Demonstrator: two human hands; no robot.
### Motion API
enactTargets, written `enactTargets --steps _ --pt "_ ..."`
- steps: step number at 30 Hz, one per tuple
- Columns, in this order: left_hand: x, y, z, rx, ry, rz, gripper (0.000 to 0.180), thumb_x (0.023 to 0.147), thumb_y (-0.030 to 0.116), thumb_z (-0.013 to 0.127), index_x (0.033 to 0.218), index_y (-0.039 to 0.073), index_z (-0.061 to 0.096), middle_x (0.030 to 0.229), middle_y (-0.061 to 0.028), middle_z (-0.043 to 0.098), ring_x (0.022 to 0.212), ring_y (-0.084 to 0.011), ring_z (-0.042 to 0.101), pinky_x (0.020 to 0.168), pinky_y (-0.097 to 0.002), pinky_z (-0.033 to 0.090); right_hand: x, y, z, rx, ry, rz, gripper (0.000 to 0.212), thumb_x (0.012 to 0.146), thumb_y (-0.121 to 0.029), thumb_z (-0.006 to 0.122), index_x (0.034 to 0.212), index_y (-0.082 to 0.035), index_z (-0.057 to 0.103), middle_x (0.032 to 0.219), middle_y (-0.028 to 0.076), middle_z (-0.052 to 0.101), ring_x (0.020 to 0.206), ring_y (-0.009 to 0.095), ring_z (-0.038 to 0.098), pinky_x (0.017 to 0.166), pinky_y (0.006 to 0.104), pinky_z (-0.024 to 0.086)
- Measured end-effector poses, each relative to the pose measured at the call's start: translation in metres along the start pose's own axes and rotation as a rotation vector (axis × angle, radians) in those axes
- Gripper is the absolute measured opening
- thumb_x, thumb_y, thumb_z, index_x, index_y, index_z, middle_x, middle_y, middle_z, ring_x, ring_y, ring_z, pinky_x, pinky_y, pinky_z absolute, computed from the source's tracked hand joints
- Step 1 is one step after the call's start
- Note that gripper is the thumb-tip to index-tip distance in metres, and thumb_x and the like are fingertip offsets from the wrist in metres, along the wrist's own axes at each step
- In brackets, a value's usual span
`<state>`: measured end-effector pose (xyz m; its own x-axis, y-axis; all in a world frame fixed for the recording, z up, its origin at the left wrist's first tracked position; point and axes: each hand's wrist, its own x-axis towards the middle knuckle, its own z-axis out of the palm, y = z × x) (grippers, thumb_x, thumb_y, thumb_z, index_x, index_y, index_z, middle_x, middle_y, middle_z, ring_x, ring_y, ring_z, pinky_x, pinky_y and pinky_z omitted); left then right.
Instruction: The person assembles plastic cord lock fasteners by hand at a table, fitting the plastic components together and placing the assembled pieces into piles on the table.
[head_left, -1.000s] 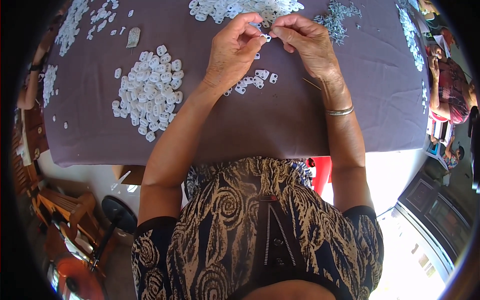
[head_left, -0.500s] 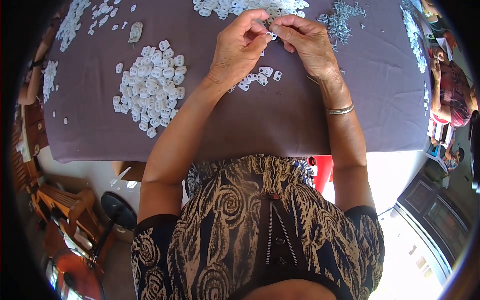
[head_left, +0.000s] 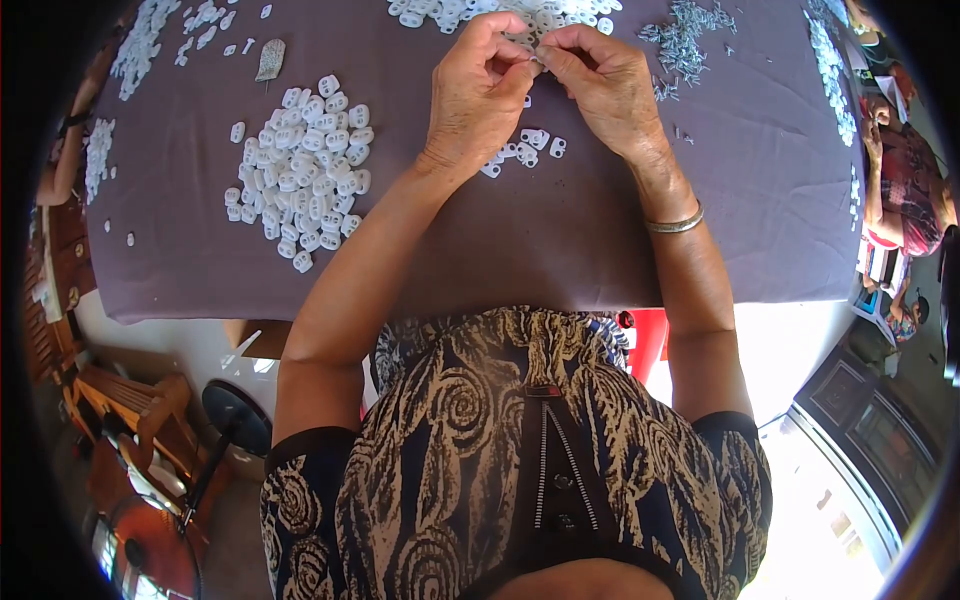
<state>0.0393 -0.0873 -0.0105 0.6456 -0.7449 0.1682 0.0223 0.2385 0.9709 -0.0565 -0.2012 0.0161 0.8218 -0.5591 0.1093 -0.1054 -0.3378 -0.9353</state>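
My left hand (head_left: 478, 88) and my right hand (head_left: 606, 84) meet over the far middle of a table covered with a purple-grey cloth (head_left: 560, 230). Their fingertips pinch a small white plastic piece (head_left: 536, 57) between them. Just under the hands lies a small cluster of white pieces (head_left: 528, 148). A large pile of the same white pieces (head_left: 300, 185) sits to the left of my left forearm. More white pieces (head_left: 480, 12) lie at the far edge behind my hands. A scatter of small grey metal parts (head_left: 690, 32) lies to the right of my right hand.
Further white pieces lie at the far left (head_left: 140, 45) and along the right edge (head_left: 828, 60). Another person (head_left: 905, 185) sits at the table's right side. A wooden chair (head_left: 130, 420) and a round black base (head_left: 238, 420) stand below the table's left.
My hands have stayed together, shifting slightly toward the far edge while working the small piece. The piles have not moved.
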Motion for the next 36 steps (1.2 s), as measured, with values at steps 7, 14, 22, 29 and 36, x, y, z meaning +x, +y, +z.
enactTargets --steps 7,14,22,29,36 --pt "0.002 -0.003 -0.003 0.074 0.008 0.059 0.032 0.085 -0.004 0.06 0.114 0.003 0.048 0.082 -0.0005 0.055 0.067 -0.0048 0.049 0.06 -0.0194 0.044 -0.001 0.003 0.006 -0.016 0.05 0.019 0.015 0.09 -0.014 0.063 0.097 -0.002 0.067 0.074 -0.002 0.061 0.058 0.003 0.049 0.051 0.0183 0.042" --pt "0.001 0.008 -0.003 0.162 -0.013 0.005 0.03 0.085 -0.003 0.062 0.112 0.004 0.052 0.082 -0.0002 0.059 0.069 -0.0033 0.05 0.059 -0.0185 0.042 -0.001 -0.005 0.0 0.021 0.005 0.049 0.014 0.09 -0.014 0.062 0.096 -0.002 0.067 0.072 -0.002 0.06 0.056 0.003 0.048 0.051 0.0185 0.042" --pt "0.002 0.016 -0.005 0.201 -0.019 -0.008 0.024 0.087 0.001 0.062 0.11 0.004 0.057 0.086 -0.0018 0.064 0.072 -0.0035 0.053 0.061 -0.0192 0.043 0.001 0.001 -0.011 -0.17 0.153 -0.151 0.01 0.086 -0.008 0.064 0.094 -0.004 0.067 0.073 -0.001 0.06 0.063 0.008 0.054 0.058 0.0235 0.046" --pt "0.011 0.001 -0.02 0.157 0.059 0.147 0.02 0.087 -0.001 0.059 0.105 0.003 0.052 0.082 0.0001 0.052 0.074 -0.0046 0.048 0.068 -0.0182 0.041 -0.008 0.003 -0.015 -0.624 -0.025 -0.328 0.009 0.081 -0.005 0.064 0.09 -0.007 0.063 0.083 0.006 0.06 0.07 0.023 0.061 0.064 0.0334 0.049" --pt "0.014 0.003 -0.022 0.293 0.196 0.296 0.015 0.087 0.0 0.058 0.102 0.002 0.054 0.082 -0.0008 0.052 0.076 -0.0089 0.05 0.071 -0.0227 0.043 0.0 -0.02 -0.063 -0.873 -0.041 -0.142 0.006 0.082 -0.01 0.062 0.085 -0.005 0.061 0.082 0.01 0.06 0.074 0.033 0.06 0.065 0.0395 0.049"
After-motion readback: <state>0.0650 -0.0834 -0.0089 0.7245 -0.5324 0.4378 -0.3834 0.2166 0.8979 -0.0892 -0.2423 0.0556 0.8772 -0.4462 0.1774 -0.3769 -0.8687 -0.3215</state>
